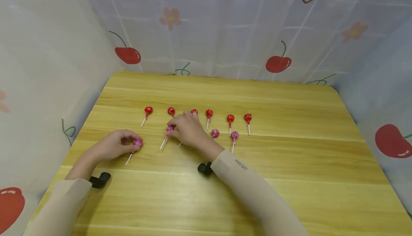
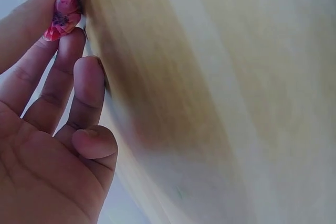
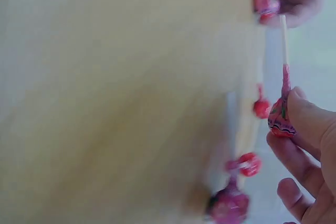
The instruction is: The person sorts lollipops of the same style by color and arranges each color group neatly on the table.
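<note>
Sleeves nearest, your left hand and right hand pinch pink lollipops nearside of the red lollipops; likely light, hard: grip heads.

Left sleeve: beige, close-fitting, hem just behind left hand. Black rounded fitting juts from the wrist at that hem. Right sleeve: same beige, faint creases well behind right hand; small dark lettering nearer the hand, too small to read surely. Second black fitting at this wrist, also rounded.
</note>
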`<state>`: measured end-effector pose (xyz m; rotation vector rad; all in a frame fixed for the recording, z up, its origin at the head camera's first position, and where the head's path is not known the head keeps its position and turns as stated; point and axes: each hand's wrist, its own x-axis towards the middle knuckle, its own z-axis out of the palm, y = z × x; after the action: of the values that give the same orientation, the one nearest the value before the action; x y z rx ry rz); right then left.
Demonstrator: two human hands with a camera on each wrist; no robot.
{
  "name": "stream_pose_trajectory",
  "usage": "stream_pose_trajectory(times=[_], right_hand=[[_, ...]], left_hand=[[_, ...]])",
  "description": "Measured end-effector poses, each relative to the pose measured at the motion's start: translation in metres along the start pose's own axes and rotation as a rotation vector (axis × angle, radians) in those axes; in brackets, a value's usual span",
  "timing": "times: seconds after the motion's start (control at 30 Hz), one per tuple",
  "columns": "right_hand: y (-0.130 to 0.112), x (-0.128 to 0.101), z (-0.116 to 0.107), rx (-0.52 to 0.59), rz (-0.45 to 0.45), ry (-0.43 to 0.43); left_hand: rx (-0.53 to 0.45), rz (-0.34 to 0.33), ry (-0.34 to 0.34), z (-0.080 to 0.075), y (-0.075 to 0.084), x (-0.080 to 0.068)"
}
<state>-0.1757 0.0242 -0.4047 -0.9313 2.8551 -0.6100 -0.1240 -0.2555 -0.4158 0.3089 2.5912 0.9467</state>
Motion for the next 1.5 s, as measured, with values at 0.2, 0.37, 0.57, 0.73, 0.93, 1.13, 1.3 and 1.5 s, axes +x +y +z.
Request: stream_pose_trajectory(times=[0.2,0.37,0.57,0.73,0.93,1.13,1.3,1.5], right_hand=[[-0.019,-0.008,-0.006,0.035,-0.062,-0.012],[-0.03,-0.015,0.001,0.0,-0.109,-0.055],[-0.035,-0.02,0.012,-0.028,-0.14,-0.084],[-0.036,-0.021,0.018,-0.046,-0.152,-0.09],[-0.035,-0.021,0.022,-0.067,-0.14,-0.107],[-0.034,-0.021,0.024,-0.07,-0.137,-0.115],[-0.033,-0.021,0.025,-0.075,-0.132,-0.114],[-0.021,-0.029,0.008,-0.038,-0.105,-0.079]], left_hand=[[-0.02,-0.008,0.004,0.0,0.001,0.0],[-0.021,-0.014,-0.002,-0.001,0.002,-0.001],[-0.02,-0.01,-0.003,-0.001,0.001,-0.002],[-0.026,-0.011,0.01,0.0,0.001,-0.003],[-0.04,-0.012,0.017,0.003,0.002,-0.004],[-0.038,-0.009,0.022,0.003,0.004,-0.006],[-0.025,-0.002,0.037,0.002,0.005,-0.006],[0.018,0.04,0.096,-0.005,0.02,0.002]])
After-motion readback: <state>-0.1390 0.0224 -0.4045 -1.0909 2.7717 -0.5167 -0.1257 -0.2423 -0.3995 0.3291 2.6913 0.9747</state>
